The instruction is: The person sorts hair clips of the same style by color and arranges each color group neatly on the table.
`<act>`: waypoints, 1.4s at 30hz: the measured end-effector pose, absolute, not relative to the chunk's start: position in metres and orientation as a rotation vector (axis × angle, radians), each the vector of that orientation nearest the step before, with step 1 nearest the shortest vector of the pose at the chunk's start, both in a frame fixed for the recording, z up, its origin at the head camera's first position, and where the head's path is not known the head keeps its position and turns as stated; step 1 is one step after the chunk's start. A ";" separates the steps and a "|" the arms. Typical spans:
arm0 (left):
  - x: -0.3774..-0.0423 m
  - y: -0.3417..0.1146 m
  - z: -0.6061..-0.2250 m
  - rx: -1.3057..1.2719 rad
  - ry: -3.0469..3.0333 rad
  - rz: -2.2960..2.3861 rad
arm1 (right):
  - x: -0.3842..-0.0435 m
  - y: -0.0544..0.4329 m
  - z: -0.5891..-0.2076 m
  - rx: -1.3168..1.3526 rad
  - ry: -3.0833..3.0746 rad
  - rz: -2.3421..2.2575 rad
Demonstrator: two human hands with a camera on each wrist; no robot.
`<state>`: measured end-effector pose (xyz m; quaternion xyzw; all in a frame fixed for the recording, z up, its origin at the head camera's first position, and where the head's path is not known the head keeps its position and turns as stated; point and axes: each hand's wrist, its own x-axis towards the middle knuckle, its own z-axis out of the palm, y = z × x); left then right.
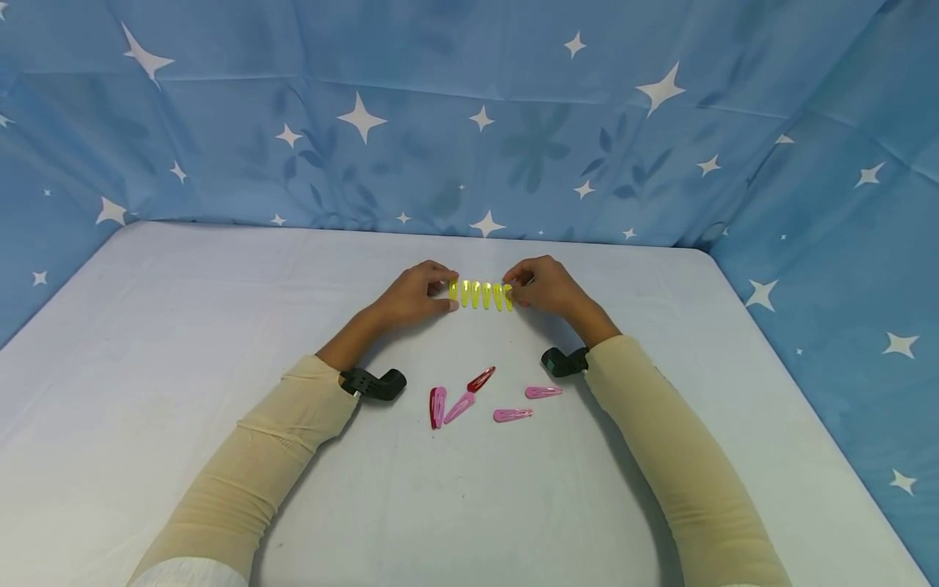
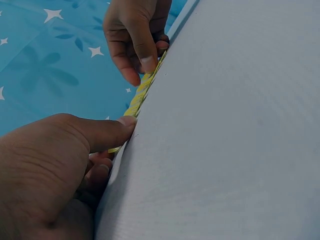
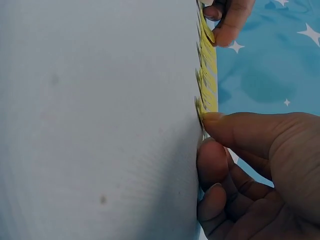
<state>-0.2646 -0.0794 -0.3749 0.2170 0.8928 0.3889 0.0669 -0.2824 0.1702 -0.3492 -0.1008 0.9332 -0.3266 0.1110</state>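
Note:
A row of yellow snap hair clips [image 1: 475, 295] lies side by side near the table's far edge. My left hand [image 1: 411, 297] holds the leftmost yellow clip [image 1: 453, 290] between thumb and forefinger, the thumb at its near end. At the other end of the row, my right hand [image 1: 552, 287] pinches the rightmost yellow clip [image 1: 509, 300], partly covering it. In the right wrist view, the thumb of the right hand [image 3: 260, 150] presses at the end of the yellow row [image 3: 207, 75]. The left wrist view shows the left hand's thumb [image 2: 112, 131] against the row's near end.
Nearer to me on the white table [image 1: 411, 505] lie several pink clips [image 1: 513, 415] and two red clips [image 1: 481, 379], one red partly under a pink clip [image 1: 439, 406]. A blue curtain [image 1: 440, 163] with white stars stands behind the table and along its right side.

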 end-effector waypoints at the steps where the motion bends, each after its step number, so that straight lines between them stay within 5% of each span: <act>1: -0.265 -0.079 -0.375 0.656 2.692 1.170 | -0.282 0.170 -0.349 -0.294 2.738 -0.957; 26: -0.265 -0.081 -0.374 0.651 2.683 1.210 | -0.260 0.191 -0.340 -0.399 2.666 -0.944; 42: -0.262 -0.080 -0.376 0.618 2.693 1.168 | -0.216 0.206 -0.334 -0.629 2.505 -0.918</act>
